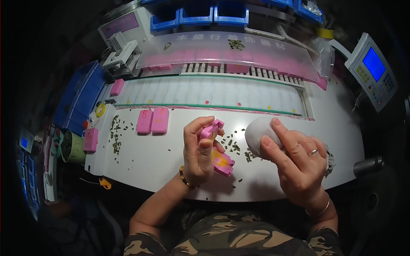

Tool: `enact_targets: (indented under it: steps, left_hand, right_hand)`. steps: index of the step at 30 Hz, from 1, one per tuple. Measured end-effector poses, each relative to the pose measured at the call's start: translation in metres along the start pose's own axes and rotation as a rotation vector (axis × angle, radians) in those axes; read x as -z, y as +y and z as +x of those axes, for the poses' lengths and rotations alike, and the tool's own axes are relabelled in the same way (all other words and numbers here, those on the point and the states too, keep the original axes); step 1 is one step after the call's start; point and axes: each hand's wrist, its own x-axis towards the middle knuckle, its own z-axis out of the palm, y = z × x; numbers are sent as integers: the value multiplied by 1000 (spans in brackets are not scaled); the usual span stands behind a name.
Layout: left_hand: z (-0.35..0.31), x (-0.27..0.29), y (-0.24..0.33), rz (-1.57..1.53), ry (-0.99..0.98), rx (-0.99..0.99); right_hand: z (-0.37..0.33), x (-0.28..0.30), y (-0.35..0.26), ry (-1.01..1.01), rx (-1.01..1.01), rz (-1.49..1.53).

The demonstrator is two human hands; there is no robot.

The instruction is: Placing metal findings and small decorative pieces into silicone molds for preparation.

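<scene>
A pink rubber mold (224, 165) with yellow marks inside is spread apart in my left hand (197, 155), its upper part between fingers and thumb and its lower part hanging below the fingertips. To its right, my right hand (299, 160) grips a rounded, pale grey cloth pouch (258, 135), thumb and fingers pressed on its near side. Pouch and mold are apart, both over the white table (162, 162). Part of a crumpled greyish piece (329, 162) shows beside my right hand; whether it belongs to the pouch I cannot tell. Dark green bits (232, 147) lie scattered between the hands.
Two pink blocks (159, 120) stand side by side left of my hands. Beyond them runs a roller track (260, 73) with a long white bed (200, 91) before it. A control panel (376, 70) is at right, blue bins (230, 15) at the back, a green cup (74, 149) at left.
</scene>
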Motion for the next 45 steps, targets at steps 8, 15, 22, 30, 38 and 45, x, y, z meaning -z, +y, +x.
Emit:
enact_targets:
  steps: [8, 15, 22, 30, 38, 45]
  left_hand:
    - [0, 0, 2, -161, 20, -15]
    - [15, 3, 6, -673, 114, 515]
    - [13, -20, 7, -760, 25, 570]
    - [4, -13, 14, -354, -83, 314]
    - [-1, -18, 24, -248, -167, 273]
    - [-16, -19, 21, -434, -185, 318]
  right_hand:
    - [-15, -19, -12, -140, 115, 74]
    - [-46, -47, 30, -247, -165, -94]
    - [-21, -42, -24, 97, -237, 829]
    - [-21, -60, -21, 330, -35, 586]
    - [-24, -63, -23, 413, -97, 521]
    - [-14, -55, -21, 294, -395, 836]
